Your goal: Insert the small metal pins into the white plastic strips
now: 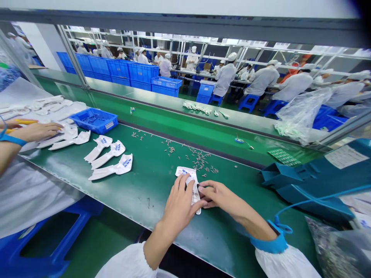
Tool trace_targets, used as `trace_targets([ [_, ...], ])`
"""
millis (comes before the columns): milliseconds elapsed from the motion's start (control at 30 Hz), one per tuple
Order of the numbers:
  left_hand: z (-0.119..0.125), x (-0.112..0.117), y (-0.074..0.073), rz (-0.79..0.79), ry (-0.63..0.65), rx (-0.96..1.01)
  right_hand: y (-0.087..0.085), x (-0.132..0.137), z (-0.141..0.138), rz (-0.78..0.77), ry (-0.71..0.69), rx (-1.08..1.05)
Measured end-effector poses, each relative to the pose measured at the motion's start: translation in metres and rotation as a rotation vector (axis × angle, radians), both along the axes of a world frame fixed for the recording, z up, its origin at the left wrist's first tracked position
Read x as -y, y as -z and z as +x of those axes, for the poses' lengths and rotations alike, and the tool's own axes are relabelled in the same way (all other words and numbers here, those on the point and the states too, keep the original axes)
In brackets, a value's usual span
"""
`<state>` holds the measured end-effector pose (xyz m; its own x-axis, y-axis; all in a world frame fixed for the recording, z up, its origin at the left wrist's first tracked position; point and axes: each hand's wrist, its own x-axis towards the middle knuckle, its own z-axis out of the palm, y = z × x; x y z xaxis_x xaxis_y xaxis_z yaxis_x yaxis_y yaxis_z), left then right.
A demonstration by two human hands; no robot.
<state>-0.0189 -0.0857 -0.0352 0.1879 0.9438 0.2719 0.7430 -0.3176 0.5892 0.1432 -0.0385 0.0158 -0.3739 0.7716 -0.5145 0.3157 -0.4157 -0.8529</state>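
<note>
A white plastic handle-shaped shell [188,171] lies on the green work surface in front of me, its wide end pointing away. My left hand [178,202] grips it from above, fingers over its middle and thumb at the narrow end. At the shell's right edge, my right hand [217,197] has its fingertips curled and pressed together; a small dark bit shows there, but what it is I cannot tell. Just beyond the shell, many small metal parts [199,158] are scattered. Several similar white shells [124,165] with blue pieces in their wide ends rest to the left.
A blue tray [111,122] of small blue parts stands at the left, near a co-worker's hand [40,131]. Teal bins [319,170] and a plastic bag [333,247] are at the right. A green conveyor belt [162,119] runs behind. A blue cord trails from my right wrist strap [269,239].
</note>
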Motion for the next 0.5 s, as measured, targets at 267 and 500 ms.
trace_targets([
  [267,-0.002,0.001,0.0,-0.039,0.062,0.094,0.018,0.003,-0.007,0.219,-0.09,0.072],
  [500,-0.003,0.003,0.0,-0.082,0.038,0.126,0.01,0.004,-0.013,0.17,-0.123,0.019],
])
